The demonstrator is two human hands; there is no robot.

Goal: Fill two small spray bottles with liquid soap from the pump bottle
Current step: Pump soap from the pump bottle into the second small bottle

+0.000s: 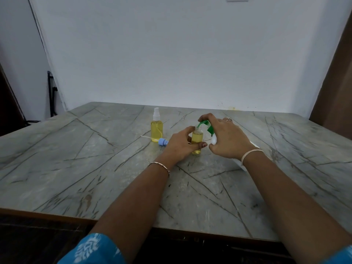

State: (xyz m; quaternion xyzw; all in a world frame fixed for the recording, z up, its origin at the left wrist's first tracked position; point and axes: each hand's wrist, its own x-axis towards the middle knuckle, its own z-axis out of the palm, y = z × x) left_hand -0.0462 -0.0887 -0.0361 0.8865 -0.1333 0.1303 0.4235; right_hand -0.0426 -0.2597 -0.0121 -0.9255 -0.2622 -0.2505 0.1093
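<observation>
My left hand [181, 144] is curled round the open spray bottle [197, 139], upright mid-frame on the desk [76, 159]. My right hand [226, 138] grips the tilted pump bottle [214, 139], with its green pump head [207, 126] at the small bottle's mouth. The capped bottle [157, 128] and blue sprayer [163, 142] sit just left, with loads of desk on both sides.

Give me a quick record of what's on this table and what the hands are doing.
left hand: holds open bottle upright, nearly full of yellow liquid
right hand: grips tilted pump bottle, green nozzle at the open bottle's mouth
capped bottle: filled yellow, white sprayer on, standing apart
blue cap: lying on table, tube attached
</observation>
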